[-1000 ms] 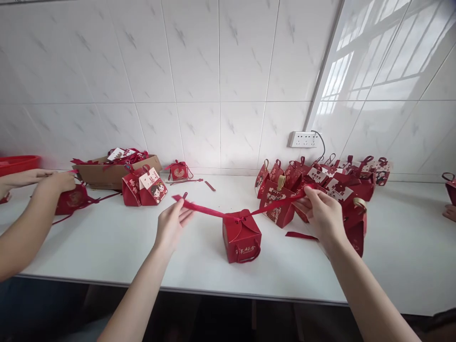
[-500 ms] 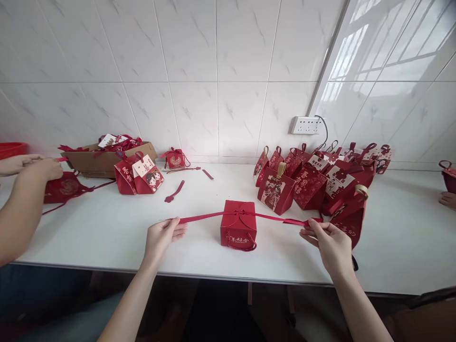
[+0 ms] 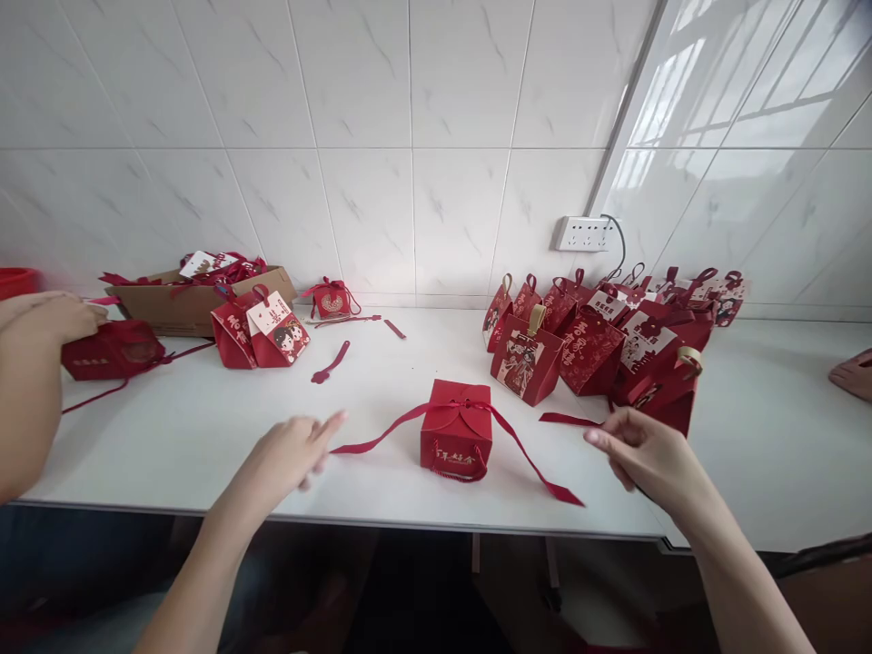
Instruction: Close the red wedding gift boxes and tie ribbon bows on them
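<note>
A small red gift box [image 3: 455,427] with gold lettering and a twisted cord handle stands on the white table. A red ribbon [image 3: 524,445] is knotted over its top, and its two tails hang loose to either side. My left hand [image 3: 286,454], a little blurred, is just left of the left tail with its index finger stretched out and nothing held. Over the table to the right hovers my right hand [image 3: 644,454], fingers loosely bent and apart, holding nothing. A separate ribbon strip [image 3: 569,419] lies by its fingertips.
Several red gift bags [image 3: 589,350] crowd the right side. At left stand two gift bags [image 3: 272,331] and a cardboard box [image 3: 167,304] of red pieces. Another person's hands [image 3: 51,322] are near a red box [image 3: 113,350]. Another hand [image 3: 853,372] shows at far right.
Both hands have let go of the ribbon's tails and drawn away from it. The tails, stretched taut before, have dropped to the table.
</note>
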Tool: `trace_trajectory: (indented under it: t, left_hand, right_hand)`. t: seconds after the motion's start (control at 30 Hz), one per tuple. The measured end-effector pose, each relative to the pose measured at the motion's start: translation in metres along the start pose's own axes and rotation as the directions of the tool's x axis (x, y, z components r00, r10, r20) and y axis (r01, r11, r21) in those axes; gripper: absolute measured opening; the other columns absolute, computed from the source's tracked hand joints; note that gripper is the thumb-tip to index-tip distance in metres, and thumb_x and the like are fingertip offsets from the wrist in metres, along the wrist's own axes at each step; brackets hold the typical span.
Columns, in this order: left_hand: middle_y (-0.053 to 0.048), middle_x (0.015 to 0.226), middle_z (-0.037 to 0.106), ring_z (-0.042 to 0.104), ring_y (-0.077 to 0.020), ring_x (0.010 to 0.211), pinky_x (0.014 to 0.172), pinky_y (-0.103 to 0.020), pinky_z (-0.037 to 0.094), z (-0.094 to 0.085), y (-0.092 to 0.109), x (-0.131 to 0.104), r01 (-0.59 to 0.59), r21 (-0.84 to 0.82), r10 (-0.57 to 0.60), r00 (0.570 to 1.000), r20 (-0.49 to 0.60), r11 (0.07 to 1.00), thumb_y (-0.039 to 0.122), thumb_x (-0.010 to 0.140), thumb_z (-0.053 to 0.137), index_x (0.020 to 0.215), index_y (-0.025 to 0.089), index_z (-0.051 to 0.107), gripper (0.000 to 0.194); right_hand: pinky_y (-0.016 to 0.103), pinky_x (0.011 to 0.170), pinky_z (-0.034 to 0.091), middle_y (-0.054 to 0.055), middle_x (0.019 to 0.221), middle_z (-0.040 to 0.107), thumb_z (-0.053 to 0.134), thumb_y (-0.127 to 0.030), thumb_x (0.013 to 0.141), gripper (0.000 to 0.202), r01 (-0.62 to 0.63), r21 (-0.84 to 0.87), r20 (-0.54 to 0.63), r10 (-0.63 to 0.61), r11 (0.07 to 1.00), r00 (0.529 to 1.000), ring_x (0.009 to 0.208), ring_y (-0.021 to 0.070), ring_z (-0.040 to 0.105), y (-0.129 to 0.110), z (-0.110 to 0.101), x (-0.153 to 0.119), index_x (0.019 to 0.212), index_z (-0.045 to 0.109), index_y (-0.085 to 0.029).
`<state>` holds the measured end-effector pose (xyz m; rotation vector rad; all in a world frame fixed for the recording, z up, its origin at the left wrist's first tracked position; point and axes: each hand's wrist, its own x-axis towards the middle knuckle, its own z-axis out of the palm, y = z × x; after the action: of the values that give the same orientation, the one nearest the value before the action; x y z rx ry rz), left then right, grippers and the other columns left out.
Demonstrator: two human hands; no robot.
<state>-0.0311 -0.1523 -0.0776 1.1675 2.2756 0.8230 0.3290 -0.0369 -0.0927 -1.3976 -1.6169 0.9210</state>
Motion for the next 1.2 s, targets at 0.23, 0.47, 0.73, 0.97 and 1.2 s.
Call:
trace_trajectory:
  t: [0.23, 0.47, 0.73, 0.97, 1.2]
  left_hand:
    - [0.001, 0.063, 0.054, 0.05, -0.0161, 0.06, 0.058, -0.025, 0.036, 0.03, 0.064, 0.025, -0.345, -0.224, 0.404, 0.853, 0.331, 0.912, 0.053, 0.077, 0.055, 0.061, 0.02, 0.052, 0.037]
    - [0.006, 0.056, 0.035, 0.032, -0.0069, 0.046, 0.049, -0.023, 0.03, 0.049, 0.052, 0.036, -0.051, -0.542, 0.42, 0.695, 0.584, 0.839, 0.05, 0.073, 0.064, 0.061, 0.018, 0.043, 0.04]
    - [0.004, 0.059, 0.04, 0.035, -0.0061, 0.051, 0.05, -0.021, 0.028, 0.06, 0.048, 0.039, -0.029, -0.701, 0.5, 0.723, 0.478, 0.712, 0.038, 0.077, 0.063, 0.06, 0.016, 0.042, 0.035]
    - [0.004, 0.058, 0.04, 0.036, -0.0074, 0.053, 0.052, -0.022, 0.029, 0.073, 0.037, 0.042, 0.02, -0.767, 0.523, 0.719, 0.457, 0.642, 0.041, 0.08, 0.059, 0.06, 0.017, 0.037, 0.038]
    - [0.002, 0.058, 0.045, 0.04, -0.0076, 0.053, 0.053, -0.022, 0.031, 0.079, 0.026, 0.047, 0.068, -0.786, 0.556, 0.67, 0.492, 0.615, 0.045, 0.075, 0.066, 0.059, 0.015, 0.044, 0.04]
  right_hand:
    - [0.029, 0.065, 0.047, 0.005, 0.076, 0.068, 0.061, -0.053, 0.076, 0.036, 0.23, -0.07, 0.414, -0.182, 0.971, 0.892, 0.073, 0.0187, 0.062, -0.049, 0.062, 0.025, 0.076, 0.061, -0.017]
    - [0.026, 0.061, 0.043, 0.001, 0.06, 0.062, 0.069, -0.051, 0.068, 0.039, -0.002, 0.152, 0.584, -0.089, 0.988, 0.807, 0.058, 0.011, 0.054, -0.043, 0.071, 0.032, 0.065, 0.057, -0.014]
    - [0.027, 0.072, 0.04, 0.001, 0.064, 0.058, 0.061, -0.051, 0.078, 0.04, -0.174, 0.376, 0.659, -0.131, 0.91, 0.741, 0.065, 0.0109, 0.052, -0.041, 0.072, 0.032, 0.063, 0.057, -0.013]
    - [0.026, 0.063, 0.034, -0.005, 0.054, 0.039, 0.063, -0.049, 0.077, 0.043, -0.21, 0.532, 0.611, -0.2, 0.821, 0.766, 0.058, 0.0104, 0.043, -0.013, 0.089, 0.033, 0.056, 0.043, -0.017]
    - [0.026, 0.06, 0.032, -0.005, 0.056, 0.033, 0.061, -0.051, 0.076, 0.046, -0.248, 0.612, 0.569, -0.2, 0.751, 0.797, 0.055, 0.0095, 0.036, 0.004, 0.101, 0.03, 0.056, 0.034, -0.019]
